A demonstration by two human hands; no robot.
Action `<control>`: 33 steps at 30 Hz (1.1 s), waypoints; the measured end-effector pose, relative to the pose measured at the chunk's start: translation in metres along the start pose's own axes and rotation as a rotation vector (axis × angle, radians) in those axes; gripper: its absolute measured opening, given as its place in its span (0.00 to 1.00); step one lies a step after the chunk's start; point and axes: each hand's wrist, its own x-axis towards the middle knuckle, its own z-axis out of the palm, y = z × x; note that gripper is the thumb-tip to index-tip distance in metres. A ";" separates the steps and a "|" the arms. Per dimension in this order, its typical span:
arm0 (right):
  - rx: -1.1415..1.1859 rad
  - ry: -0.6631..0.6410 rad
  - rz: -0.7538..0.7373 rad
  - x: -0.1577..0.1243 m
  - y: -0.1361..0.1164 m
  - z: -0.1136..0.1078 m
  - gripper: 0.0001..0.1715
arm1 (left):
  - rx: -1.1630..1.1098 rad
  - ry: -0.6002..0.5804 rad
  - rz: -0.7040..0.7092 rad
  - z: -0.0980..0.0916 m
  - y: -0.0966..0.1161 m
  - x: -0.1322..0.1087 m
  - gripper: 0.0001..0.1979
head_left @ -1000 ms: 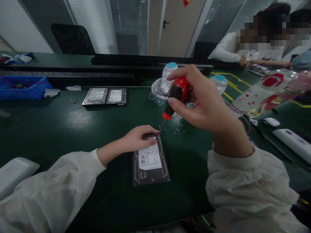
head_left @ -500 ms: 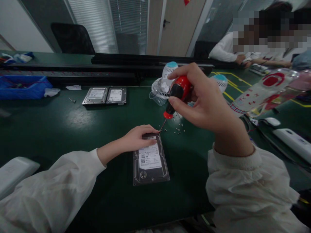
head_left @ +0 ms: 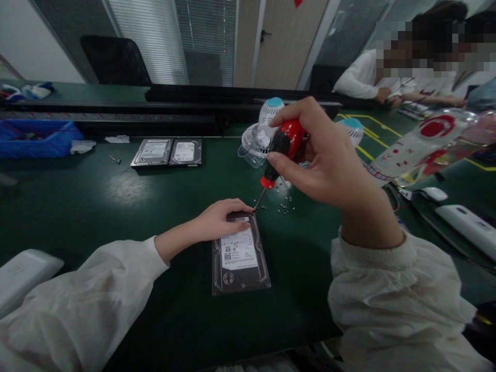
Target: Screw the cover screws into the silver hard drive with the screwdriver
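A hard drive (head_left: 240, 258) lies label side up on the green table before me. My left hand (head_left: 219, 222) is closed over its far end, thumb on the label and fingers along the far edge. In my right hand (head_left: 325, 160) is a red and black screwdriver (head_left: 278, 150), gripped by its handle. The shaft slants down to the drive's far right corner, close to my left fingertips. Whether the tip sits in a screw is too small to make out. Just beyond that corner, several small screws (head_left: 284, 208) are scattered on the table.
Two more hard drives (head_left: 186, 152) lie side by side at the back. A blue bin (head_left: 36, 139) stands far left. Behind the screwdriver are white and blue small fans (head_left: 258, 138). To the right stand a patterned bottle (head_left: 403, 155) and a white power strip (head_left: 470, 227). Co-workers (head_left: 360, 77) sit far right.
My right hand and the screwdriver handle have shifted very slightly, with the tip still at the same corner. My left hand and the hard drive look unmoved.
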 end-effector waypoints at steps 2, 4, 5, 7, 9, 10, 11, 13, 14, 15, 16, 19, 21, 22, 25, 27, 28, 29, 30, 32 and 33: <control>-0.006 -0.002 -0.005 0.000 0.000 0.000 0.18 | -0.022 -0.004 -0.025 -0.002 0.002 0.001 0.19; -0.013 -0.004 -0.013 0.001 0.000 0.000 0.18 | -0.051 -0.032 -0.073 -0.006 0.005 0.003 0.19; -0.017 -0.006 -0.016 0.001 0.000 -0.001 0.18 | -0.069 -0.057 -0.103 -0.008 0.007 0.005 0.20; -0.020 -0.006 -0.016 0.001 0.000 -0.001 0.17 | -0.108 -0.104 -0.153 -0.012 0.009 0.010 0.19; -0.019 -0.003 -0.010 0.001 0.000 -0.002 0.17 | -0.158 -0.121 -0.169 -0.013 0.008 0.015 0.15; -0.018 0.000 -0.003 0.001 0.000 -0.002 0.18 | -0.185 -0.118 -0.171 -0.013 0.006 0.018 0.14; -0.015 0.005 0.004 0.001 0.001 -0.002 0.18 | -0.211 -0.111 -0.172 -0.012 0.005 0.020 0.12; -0.007 0.014 0.006 0.001 0.002 -0.001 0.20 | -0.252 -0.088 -0.179 -0.009 0.001 0.025 0.10; -0.006 0.020 0.002 0.001 0.004 -0.001 0.21 | -0.262 -0.077 -0.182 -0.008 -0.001 0.026 0.10; -0.008 0.026 -0.008 0.002 0.005 0.000 0.21 | -0.266 -0.067 -0.185 -0.006 -0.003 0.027 0.09; -0.013 0.032 -0.021 0.002 0.006 0.002 0.22 | -0.267 -0.059 -0.186 -0.005 -0.004 0.028 0.09; -0.022 0.042 -0.031 0.003 0.008 0.005 0.25 | -0.267 -0.043 -0.194 -0.002 -0.005 0.028 0.09; 0.029 0.025 -0.031 0.002 0.009 0.006 0.24 | -0.266 -0.030 -0.201 -0.001 -0.006 0.027 0.09; 0.067 0.013 -0.030 0.002 0.009 0.006 0.24 | -0.266 -0.024 -0.203 -0.001 -0.006 0.026 0.10; 0.138 0.016 -0.031 0.001 0.009 0.005 0.25 | -0.265 -0.010 -0.205 0.000 -0.007 0.023 0.10; 0.118 0.044 -0.008 0.000 0.009 0.004 0.24 | -0.268 -0.003 -0.207 0.001 -0.007 0.022 0.10; 0.108 0.053 0.006 0.000 0.009 0.004 0.24 | -0.269 0.000 -0.209 0.001 -0.007 0.022 0.10; 0.105 0.059 0.013 0.000 0.009 0.004 0.24 | -0.271 0.003 -0.212 0.001 -0.007 0.022 0.10; 0.113 0.058 0.013 0.000 0.010 0.005 0.25 | -0.273 0.005 -0.216 0.001 -0.007 0.022 0.10; 0.145 0.048 0.003 0.000 0.010 0.006 0.24 | -0.281 0.007 -0.225 0.001 -0.008 0.023 0.10; 0.158 0.050 0.001 0.000 0.011 0.006 0.23 | -0.287 0.007 -0.232 0.001 -0.009 0.023 0.10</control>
